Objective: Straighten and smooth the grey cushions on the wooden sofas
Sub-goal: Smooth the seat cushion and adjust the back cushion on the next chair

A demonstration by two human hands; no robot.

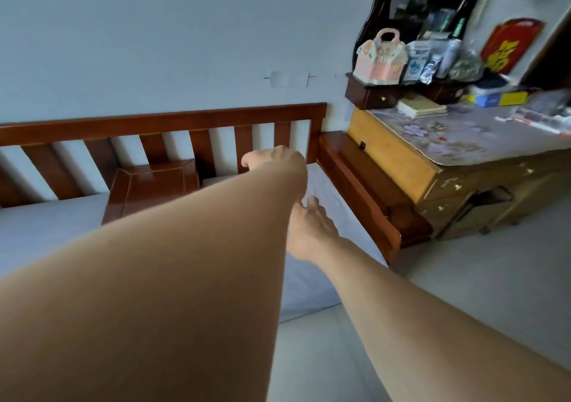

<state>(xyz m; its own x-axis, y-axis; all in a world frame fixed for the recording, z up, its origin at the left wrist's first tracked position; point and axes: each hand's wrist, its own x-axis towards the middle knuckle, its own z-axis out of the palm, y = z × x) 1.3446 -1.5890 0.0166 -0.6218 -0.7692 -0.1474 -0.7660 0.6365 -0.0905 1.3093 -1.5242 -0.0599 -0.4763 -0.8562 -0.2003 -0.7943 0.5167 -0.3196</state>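
Note:
A wooden sofa with a slatted backrest (185, 120) stands against the wall. A grey seat cushion (329, 185) lies at its right end, and another grey cushion (46, 225) lies to the left of a wooden middle block (154, 188). My left hand (275, 160) reaches over the right cushion to its back edge by the slats; the wrist is bent and the fingers are hidden. My right hand (309, 225) rests flat on the same cushion nearer the front, partly behind my left forearm.
The sofa's wooden right armrest (364, 191) borders the cushion. Right beside it stands a yellow-brown dresser (398, 160) with a floral cover, a small drawer shelf and a pink box (380, 58) among clutter. Pale floor tiles (479, 278) lie in front.

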